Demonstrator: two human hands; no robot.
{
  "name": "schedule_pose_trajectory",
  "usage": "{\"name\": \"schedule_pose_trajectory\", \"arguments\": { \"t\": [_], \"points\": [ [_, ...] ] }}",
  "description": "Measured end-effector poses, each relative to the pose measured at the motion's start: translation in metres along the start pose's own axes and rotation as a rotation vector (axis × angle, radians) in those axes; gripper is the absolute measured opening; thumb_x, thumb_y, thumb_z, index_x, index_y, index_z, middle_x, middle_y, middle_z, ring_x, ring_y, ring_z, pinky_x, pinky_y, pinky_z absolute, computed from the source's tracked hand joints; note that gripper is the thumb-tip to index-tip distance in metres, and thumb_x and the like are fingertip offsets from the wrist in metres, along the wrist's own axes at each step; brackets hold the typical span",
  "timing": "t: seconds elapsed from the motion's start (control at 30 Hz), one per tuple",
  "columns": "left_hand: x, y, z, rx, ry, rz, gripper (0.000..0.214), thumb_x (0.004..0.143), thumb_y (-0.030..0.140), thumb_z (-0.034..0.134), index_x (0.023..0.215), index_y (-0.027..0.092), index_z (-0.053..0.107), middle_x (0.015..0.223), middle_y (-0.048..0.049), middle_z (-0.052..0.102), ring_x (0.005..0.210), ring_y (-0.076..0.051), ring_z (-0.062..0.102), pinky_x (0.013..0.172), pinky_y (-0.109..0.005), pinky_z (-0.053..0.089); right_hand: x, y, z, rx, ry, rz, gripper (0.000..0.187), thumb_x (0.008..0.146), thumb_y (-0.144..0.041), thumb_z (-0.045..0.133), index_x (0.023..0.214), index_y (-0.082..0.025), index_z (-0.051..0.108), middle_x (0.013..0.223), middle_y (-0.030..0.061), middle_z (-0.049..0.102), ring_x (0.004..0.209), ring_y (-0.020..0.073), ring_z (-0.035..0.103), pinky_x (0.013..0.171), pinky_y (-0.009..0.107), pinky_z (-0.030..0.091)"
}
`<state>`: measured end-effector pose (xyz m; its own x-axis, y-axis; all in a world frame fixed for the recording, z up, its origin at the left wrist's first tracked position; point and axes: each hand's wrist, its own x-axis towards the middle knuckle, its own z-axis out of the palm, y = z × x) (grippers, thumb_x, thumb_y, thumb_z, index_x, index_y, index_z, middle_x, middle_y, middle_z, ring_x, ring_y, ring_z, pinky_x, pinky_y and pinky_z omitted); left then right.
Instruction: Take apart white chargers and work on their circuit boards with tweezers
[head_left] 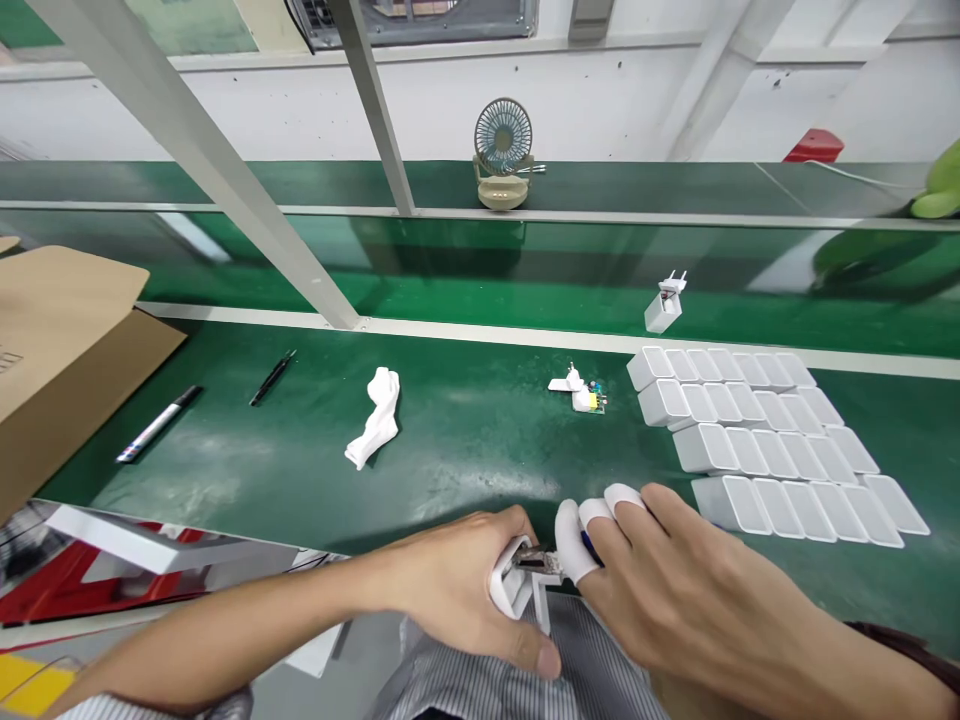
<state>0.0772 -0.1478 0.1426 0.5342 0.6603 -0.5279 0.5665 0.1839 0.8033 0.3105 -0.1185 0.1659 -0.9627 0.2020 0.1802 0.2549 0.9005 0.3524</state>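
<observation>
Brown cardboard opens things at the far left: an open box [67,350] on the green desk [247,480]. Just right of it, a marker [157,425] lies slanted, then a slim black pen [272,378], a little farther back. Next along, a crumpled white cloth [376,420], or perhaps paper, sits alone.

Now to the near middle, and here's the action! The left hand [472,580] is wrapped around a white casing [511,585] at the near edge, its open end facing right. Far behind, a small fan [503,140] stands on the shelf. Metal pliers [540,562] have their tips at the casing's mouth; what they bite is hard to make out. Behind them lies a small circuit board [589,400] with white plastic attached. The right hand [652,570], white covers on several fingers, is clenched around the pliers' handles. Farther back, an open plug housing [664,310] stands upright, and right of it, four rows of white casings [750,450].
</observation>
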Motion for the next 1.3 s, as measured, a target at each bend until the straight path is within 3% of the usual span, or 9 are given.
{"name": "schedule_pose_trajectory", "arguments": {
  "t": [0.2,0.43,0.67,0.8,1.3],
  "points": [
    [-0.003,0.014,-0.002,0.081,-0.057,-0.092,0.057,0.059,0.053,0.082,0.102,0.025,0.056,0.082,0.0001,0.067,0.071,-0.022,0.065,0.051,-0.027,0.044,-0.001,-0.002,-0.006,-0.003,-0.061,-0.045,0.01,0.083,-0.016,0.051,0.078,-0.019,0.059,0.075,0.0081,0.06,0.064,0.0231,0.048,0.061,0.041,0.029],
    [-0.008,0.02,-0.003,0.091,-0.049,-0.068,0.056,0.059,0.055,0.081,0.1,0.025,0.057,0.08,0.0005,0.066,0.068,-0.021,0.065,0.048,-0.027,0.041,0.001,0.004,-0.018,0.001,-0.014,-0.057,0.016,0.082,-0.015,0.049,0.076,-0.018,0.063,0.076,0.0098,0.062,0.069,0.0254,0.051,0.064,0.042,0.031],
    [-0.01,0.02,-0.003,0.086,-0.088,-0.055,0.049,0.064,0.056,0.078,0.092,0.024,0.053,0.081,0.0004,0.068,0.066,-0.021,0.065,0.048,-0.028,0.041,-0.007,0.011,-0.017,0.033,-0.028,-0.018,0.01,0.075,-0.014,0.056,0.077,-0.019,0.064,0.08,0.0094,0.064,0.072,0.0248,0.051,0.069,0.044,0.035],
    [-0.01,0.021,-0.003,0.073,-0.086,-0.085,0.052,0.063,0.055,0.079,0.098,0.025,0.054,0.08,0.0005,0.069,0.068,-0.022,0.066,0.047,-0.027,0.04,-0.009,0.009,-0.016,0.047,-0.016,-0.01,0.015,0.076,-0.014,0.056,0.085,-0.017,0.067,0.083,0.01,0.065,0.075,0.0259,0.052,0.07,0.045,0.036],
    [-0.005,0.023,-0.003,0.105,-0.098,-0.102,0.065,0.06,0.061,0.079,0.108,0.024,0.056,0.092,-0.0032,0.068,0.077,-0.024,0.067,0.056,-0.029,0.05,-0.001,0.009,-0.021,0.056,0.009,-0.04,0.005,0.079,-0.021,0.059,0.076,-0.02,0.064,0.077,0.007,0.065,0.073,0.0246,0.051,0.066,0.042,0.033]
  ]
}}
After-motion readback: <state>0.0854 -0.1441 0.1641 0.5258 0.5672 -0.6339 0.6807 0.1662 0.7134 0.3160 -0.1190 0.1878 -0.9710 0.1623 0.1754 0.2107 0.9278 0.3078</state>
